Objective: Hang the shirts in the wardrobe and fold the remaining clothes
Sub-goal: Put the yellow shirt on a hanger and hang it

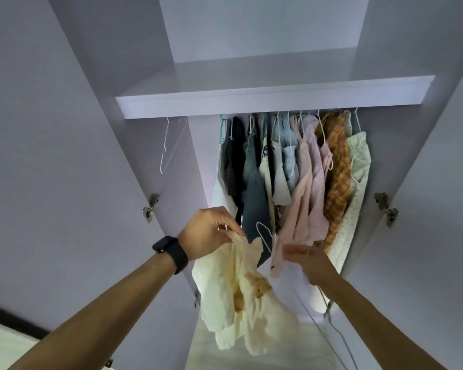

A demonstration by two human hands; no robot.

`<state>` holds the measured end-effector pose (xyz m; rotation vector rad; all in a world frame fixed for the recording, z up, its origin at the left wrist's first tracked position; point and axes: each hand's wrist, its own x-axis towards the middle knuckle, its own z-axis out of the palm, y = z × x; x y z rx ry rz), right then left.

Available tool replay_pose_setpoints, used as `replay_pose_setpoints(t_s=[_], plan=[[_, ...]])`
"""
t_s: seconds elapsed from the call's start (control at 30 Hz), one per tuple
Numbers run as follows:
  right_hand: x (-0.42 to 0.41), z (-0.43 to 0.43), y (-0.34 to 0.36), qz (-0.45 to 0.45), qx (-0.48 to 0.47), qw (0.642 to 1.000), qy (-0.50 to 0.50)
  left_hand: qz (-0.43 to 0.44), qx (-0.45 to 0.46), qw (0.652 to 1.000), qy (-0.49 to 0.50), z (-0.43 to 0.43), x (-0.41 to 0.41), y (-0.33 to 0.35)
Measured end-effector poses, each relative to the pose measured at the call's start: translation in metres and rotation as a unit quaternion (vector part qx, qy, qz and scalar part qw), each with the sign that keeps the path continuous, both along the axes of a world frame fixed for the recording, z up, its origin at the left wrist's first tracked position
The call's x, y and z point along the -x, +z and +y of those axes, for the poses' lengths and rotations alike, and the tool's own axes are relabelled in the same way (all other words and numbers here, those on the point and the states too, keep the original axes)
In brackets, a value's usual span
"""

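Cream, crinkled cloth hangs from the person's left hand (209, 231), whose fingers are curled and pinch the cream garment (241, 297) at its top edge. It dangles in front of the open wardrobe (265, 36), low in the doorway, with a patch of orange showing in its folds. A dark watch (170, 253) sits on that wrist.

Just right of the pinched edge is a white wire hanger (263, 232), seen against a blue-grey garment (254, 201). Whether it is already inside the cream cloth I cannot tell.

The right hand (302, 256) is blurred. It reaches in beside the lower hem of a pink striped shirt (312, 182), and I cannot tell whether it is holding anything.

Inside, a row of clothes hangs beneath the pale shelf (251, 100). From the left I see a dark top (233, 156), the blue-grey piece, a pale blue one (288, 156), the pink shirt, an orange plaid shirt (337, 169) and a cream flowered garment (358, 169) at the far right. They are packed close together, touching one another.

Well apart from them, on the left side under the shelf, hangs a bare white hanger (169, 145). Both lilac doors stand open, with a metal hinge (150, 206) on the left and another (385, 209) on the right.
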<state>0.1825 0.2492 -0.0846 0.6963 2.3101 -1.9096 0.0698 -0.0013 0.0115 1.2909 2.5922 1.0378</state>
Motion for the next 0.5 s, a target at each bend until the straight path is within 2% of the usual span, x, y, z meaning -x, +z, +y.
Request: replay_pose_setpoints(t_s=[0.07,0.13,0.23,0.33,0.43,0.5], plan=[[0.014,-0.011,0.012,0.062,-0.007,0.998,0.005,0.044,0.002,0.998,-0.036,0.004,-0.002,0.001],[0.027,-0.029,0.025,0.101,-0.043,0.992,0.064,0.075,0.006,0.996,-0.057,0.006,-0.004,0.002],[0.043,-0.053,0.033,0.107,-0.043,0.985,0.132,0.09,-0.015,0.992,-0.089,0.006,-0.011,0.01],[0.048,-0.07,0.03,0.051,-0.118,0.971,0.201,0.075,-0.016,0.993,-0.088,0.001,-0.015,0.017],[0.05,-0.07,0.025,0.072,-0.127,0.978,0.152,0.051,0.016,0.997,-0.055,-0.017,-0.013,0.018],[0.053,-0.061,0.025,0.113,-0.182,0.97,0.116,0.041,0.047,0.998,-0.027,-0.036,-0.013,0.015]])
